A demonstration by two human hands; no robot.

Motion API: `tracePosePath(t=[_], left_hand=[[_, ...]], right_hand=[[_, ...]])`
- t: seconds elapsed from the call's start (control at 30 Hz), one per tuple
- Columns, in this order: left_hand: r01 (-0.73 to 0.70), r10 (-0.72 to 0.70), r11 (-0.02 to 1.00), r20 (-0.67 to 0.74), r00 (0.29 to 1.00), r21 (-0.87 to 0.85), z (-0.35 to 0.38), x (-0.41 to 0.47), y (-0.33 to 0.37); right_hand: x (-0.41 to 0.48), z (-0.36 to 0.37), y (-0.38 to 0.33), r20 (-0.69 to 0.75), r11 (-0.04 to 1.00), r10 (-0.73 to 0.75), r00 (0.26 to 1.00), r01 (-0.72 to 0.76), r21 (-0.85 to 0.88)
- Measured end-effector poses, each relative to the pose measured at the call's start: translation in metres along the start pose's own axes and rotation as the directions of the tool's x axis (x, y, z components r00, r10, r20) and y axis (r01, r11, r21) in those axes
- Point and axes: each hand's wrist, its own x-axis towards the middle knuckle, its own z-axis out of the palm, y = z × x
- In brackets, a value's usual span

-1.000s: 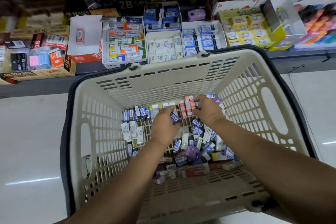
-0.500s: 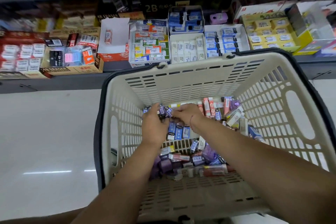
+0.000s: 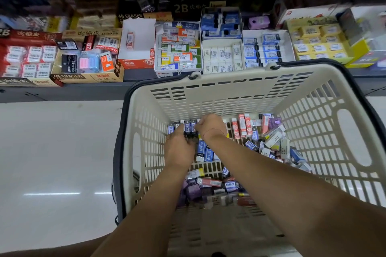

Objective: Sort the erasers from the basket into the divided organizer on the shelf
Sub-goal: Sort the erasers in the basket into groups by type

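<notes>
Early on: blue-sleeved eraser row point(image 3: 184, 127) is gripped btwn curled left hand point(image 3: 179, 149) & right hand point(image 3: 211, 127); most are left in cream plastic basket point(image 3: 229, 82).

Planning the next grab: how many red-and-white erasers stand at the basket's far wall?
4 red-and-white erasers: three together right of the right hand, one farther right beside a purple eraser. The hand may hide more.

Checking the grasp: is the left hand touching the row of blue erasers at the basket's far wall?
Touching. In the head view the left hand wraps its fingers over the lower ends of the blue erasers, no gap showing.
</notes>
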Motion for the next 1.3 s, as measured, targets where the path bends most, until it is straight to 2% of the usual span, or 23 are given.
tracePosePath(t=[0.13, 0.23, 0.3, 0.33, 0.4, 0.47, 0.53, 0.63, 0.73, 0.87, 0.93, 1.03, 1.13, 1.2, 1.3], left_hand=[[-0.049, 0.049, 0.998, 0.011, 0.999, 0.041, -0.001, -0.003, 0.005], [-0.058, 0.059, 0.997, -0.012, 0.998, 0.054, -0.003, -0.004, 0.006], [-0.123, 0.124, 0.991, -0.024, 0.992, 0.052, 0.0, -0.004, 0.007], [-0.173, 0.174, 0.983, 0.001, 0.985, 0.055, 0.002, -0.005, 0.01], [-0.259, 0.251, 0.965, 0.144, 0.957, 0.04, 0.011, -0.012, 0.016], [-0.311, 0.282, 0.95, 0.348, 0.894, 0.027, 0.023, -0.022, 0.022], [-0.33, 0.266, 0.943, 0.487, 0.832, 0.049, 0.036, -0.027, 0.027], [-0.405, 0.248, 0.9, 0.577, 0.778, 0.159, 0.056, -0.029, 0.035], [-0.452, 0.232, 0.845, 0.567, 0.79, 0.285, 0.07, -0.028, 0.041], [-0.455, 0.179, 0.779, 0.543, 0.82, 0.431, 0.078, -0.03, 0.038], [-0.466, 0.195, 0.765, 0.53, 0.825, 0.444, 0.079, -0.031, 0.033], [-0.473, 0.234, 0.785, 0.513, 0.825, 0.401, 0.08, -0.031, 0.026], [-0.443, 0.276, 0.848, 0.471, 0.838, 0.292, 0.077, -0.033, 0.023], [-0.402, 0.277, 0.891, 0.452, 0.848, 0.208, 0.071, -0.034, 0.022], [-0.291, 0.241, 0.955, 0.421, 0.875, 0.059, 0.061, -0.03, 0.02]], right_hand=[[-0.001, 0.0, 0.005, 0.023, 0.995, -0.088, 0.996, 0.089, -0.045], [-0.003, -0.014, 0.016, 0.025, 0.983, -0.174, 0.985, 0.172, 0.06], [-0.003, -0.035, 0.035, 0.042, 0.965, -0.226, 0.973, 0.218, 0.144], [-0.002, -0.048, 0.047, 0.095, 0.957, -0.265, 0.96, 0.249, 0.149], [-0.003, -0.074, 0.074, 0.274, 0.954, -0.297, 0.915, 0.294, 0.052], [-0.005, -0.095, 0.099, 0.39, 0.941, -0.245, 0.888, 0.314, -0.124], [-0.006, -0.107, 0.112, 0.403, 0.902, -0.246, 0.882, 0.36, -0.237], [-0.01, -0.112, 0.121, 0.436, 0.779, -0.274, 0.857, 0.464, -0.422], [-0.016, -0.104, 0.125, 0.441, 0.638, -0.297, 0.847, 0.52, -0.569], [-0.027, -0.094, 0.131, 0.329, 0.604, -0.303, 0.894, 0.448, -0.659], [-0.028, -0.092, 0.13, 0.316, 0.596, -0.299, 0.9, 0.435, -0.675], [-0.029, -0.088, 0.126, 0.292, 0.593, -0.285, 0.913, 0.408, -0.695], [-0.028, -0.086, 0.126, 0.238, 0.638, -0.268, 0.934, 0.357, -0.682], [-0.028, -0.085, 0.126, 0.203, 0.665, -0.261, 0.944, 0.328, -0.671], [-0.027, -0.083, 0.127, 0.199, 0.645, -0.272, 0.942, 0.332, -0.688]])
